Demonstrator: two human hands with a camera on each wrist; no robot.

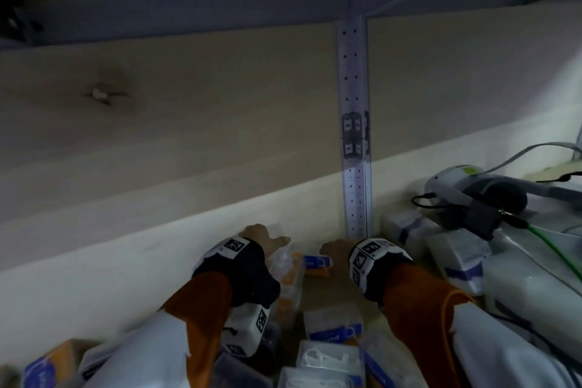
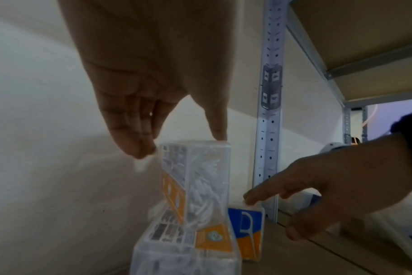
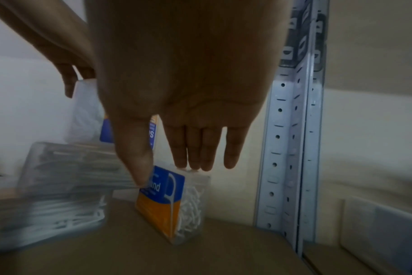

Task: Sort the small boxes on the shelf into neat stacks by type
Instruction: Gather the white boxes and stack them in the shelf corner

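Orange sleeves run up to my two hands, both reaching to the back of the shelf (image 3: 200, 247) by the wall. Nearest me, under my forearms, lie loose floss boxes (image 1: 333, 329) with blue label strips, clear plastic showing white picks inside.

My left hand (image 1: 261, 238) comes down on a tall clear box (image 2: 200, 178) with an orange label. The thumb (image 2: 218, 126) touches one top corner and the fingertips (image 2: 139, 148) touch the other, fingers nearly straight, so I read it as a light pinch across the top edge. That box stands tilted on another clear box (image 2: 176, 249) lying beneath it.

Just right of it, my right hand (image 1: 335, 250) hangs over a small blue-and-orange box (image 3: 176, 202) standing upright on the shelf board. The thumb (image 3: 136, 158) rests on its labelled face and three fingertips (image 3: 193, 158) touch its top far edge, fingers straight and spread, hand not clamped. In the left wrist view one finger of this hand touches the box's top.

Right of my right hand rises the perforated metal post (image 1: 354, 135). Beyond it, further right, sit white-and-blue packs (image 1: 456, 258), and a grey device (image 1: 466, 189) with cables on top of them.
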